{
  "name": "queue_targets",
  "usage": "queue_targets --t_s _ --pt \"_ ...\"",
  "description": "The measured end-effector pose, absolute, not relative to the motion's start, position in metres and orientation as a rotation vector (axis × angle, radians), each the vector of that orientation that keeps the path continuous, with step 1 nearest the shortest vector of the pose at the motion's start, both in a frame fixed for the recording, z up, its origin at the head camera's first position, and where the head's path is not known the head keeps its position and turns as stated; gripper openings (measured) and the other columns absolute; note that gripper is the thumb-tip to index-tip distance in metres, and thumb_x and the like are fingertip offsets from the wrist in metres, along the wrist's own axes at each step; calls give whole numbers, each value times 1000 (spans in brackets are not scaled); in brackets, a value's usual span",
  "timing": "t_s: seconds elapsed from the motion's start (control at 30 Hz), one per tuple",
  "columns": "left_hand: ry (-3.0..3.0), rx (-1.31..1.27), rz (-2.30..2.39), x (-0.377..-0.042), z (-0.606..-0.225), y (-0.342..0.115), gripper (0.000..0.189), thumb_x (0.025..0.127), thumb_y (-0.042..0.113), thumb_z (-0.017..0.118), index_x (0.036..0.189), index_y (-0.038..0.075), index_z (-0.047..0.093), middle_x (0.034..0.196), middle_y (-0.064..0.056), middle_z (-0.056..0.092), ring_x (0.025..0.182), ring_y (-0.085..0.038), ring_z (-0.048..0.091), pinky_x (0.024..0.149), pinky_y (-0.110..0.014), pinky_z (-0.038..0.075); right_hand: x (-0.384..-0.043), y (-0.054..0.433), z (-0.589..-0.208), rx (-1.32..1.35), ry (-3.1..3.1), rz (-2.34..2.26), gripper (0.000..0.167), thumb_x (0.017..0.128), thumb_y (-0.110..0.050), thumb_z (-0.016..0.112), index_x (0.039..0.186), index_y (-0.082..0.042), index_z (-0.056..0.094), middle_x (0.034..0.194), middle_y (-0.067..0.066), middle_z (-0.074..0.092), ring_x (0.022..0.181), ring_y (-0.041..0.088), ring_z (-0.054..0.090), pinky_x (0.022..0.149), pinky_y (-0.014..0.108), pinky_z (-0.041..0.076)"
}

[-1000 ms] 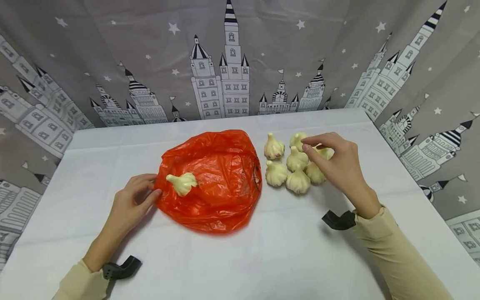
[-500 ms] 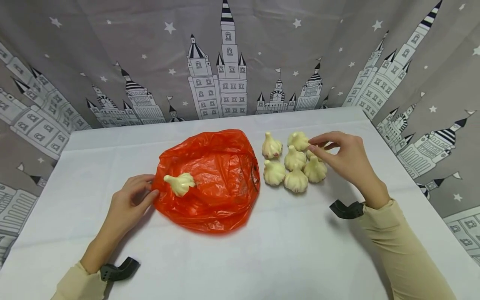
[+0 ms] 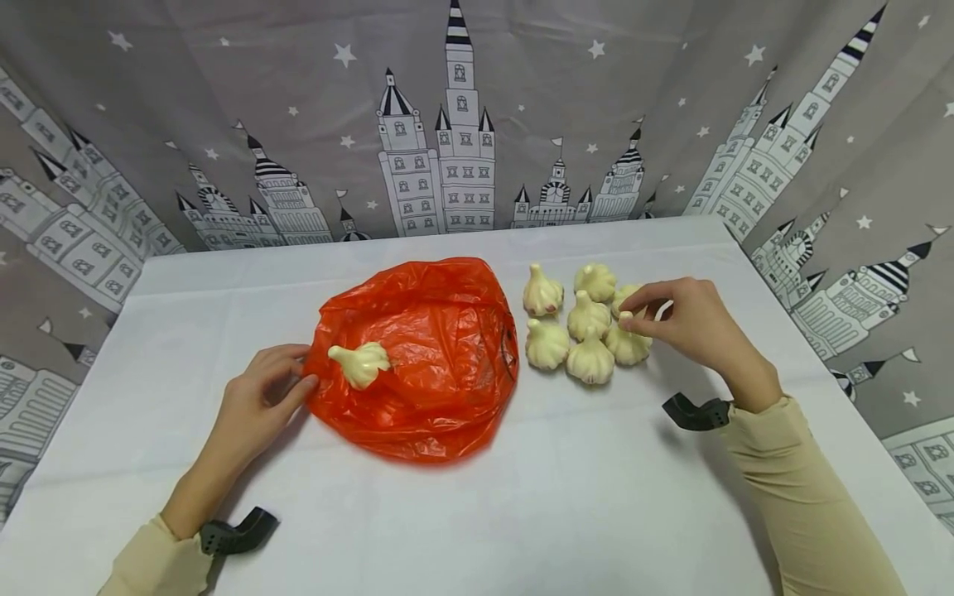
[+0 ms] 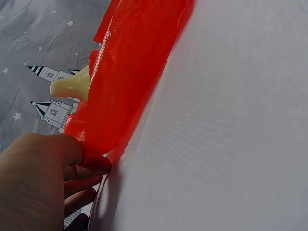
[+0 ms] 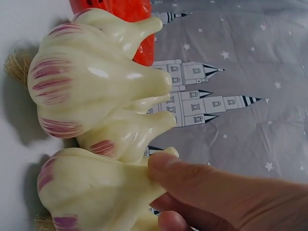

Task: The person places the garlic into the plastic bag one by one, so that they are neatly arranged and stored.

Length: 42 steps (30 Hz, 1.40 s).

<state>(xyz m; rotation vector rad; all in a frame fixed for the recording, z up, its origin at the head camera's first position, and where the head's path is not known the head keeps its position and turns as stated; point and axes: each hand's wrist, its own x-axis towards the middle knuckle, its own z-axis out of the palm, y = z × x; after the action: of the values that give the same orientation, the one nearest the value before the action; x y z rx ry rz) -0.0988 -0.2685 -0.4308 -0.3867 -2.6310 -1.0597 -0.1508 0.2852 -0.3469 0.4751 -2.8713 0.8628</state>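
My left hand point(image 3: 261, 401) pinches the edge of a red plastic bag point(image 3: 447, 406), thumb and forefinger meeting on its rim in the left wrist view. On the bag, near that hand, one pale garlic bulb point(image 3: 361, 365) lies on its side. Over at the right, my right hand point(image 3: 689, 323) reaches into a cluster of garlic bulbs. Its thumb and fingers pinch the stem of the front-right garlic bulb point(image 5: 96, 187), which stands on the table. Fingers partly hide another garlic bulb point(image 3: 626, 295) behind it.
Close to the right hand stand several more bulbs, among them a front garlic bulb point(image 3: 590, 362) and a back-left garlic bulb point(image 3: 542, 294). A white cloth covers the table point(image 3: 522, 513). Behind hangs a grey curtain point(image 3: 298, 74) printed with castles.
My right hand has moved from above the back of the cluster to the right and down, onto the front-right bulb's stem. The left hand and bag stay in place.
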Motion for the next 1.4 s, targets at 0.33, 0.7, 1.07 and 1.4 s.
queue_targets --t_s 0.33,0.7,1.07,1.4 --pt "-2633 -386 -1054 -99 -432 -268 9 92 5 79 92 11 72 130 -14 71 127 -29 56 102 3 28 -150 284 -347 442 -2894 859 8 88 -19 86 95 -17 83 82 -3 74 77 11 64 69 21 53" --pt "-2677 -358 -1028 -98 -433 -269 6 96 11 76 94 11 71 134 -15 69 128 -30 55 100 3 28 -140 286 -330 419 -2786 831 8 88 -21 88 95 -20 83 83 -5 76 73 4 65 68 12 50" --pt "-2657 -373 -1016 -99 -435 -270 6 95 9 76 94 9 71 132 -16 70 128 -29 55 101 3 28 -135 293 -318 410 -2667 857 15 84 -13 89 98 -18 84 85 0 79 71 -6 64 69 6 48" --pt "-2668 -363 -1027 -99 -432 -270 6 96 10 75 93 10 71 133 -16 69 128 -33 56 99 4 28 -136 286 -313 412 -2625 858 15 85 -16 89 99 -19 84 84 -1 78 71 -7 62 68 7 47"
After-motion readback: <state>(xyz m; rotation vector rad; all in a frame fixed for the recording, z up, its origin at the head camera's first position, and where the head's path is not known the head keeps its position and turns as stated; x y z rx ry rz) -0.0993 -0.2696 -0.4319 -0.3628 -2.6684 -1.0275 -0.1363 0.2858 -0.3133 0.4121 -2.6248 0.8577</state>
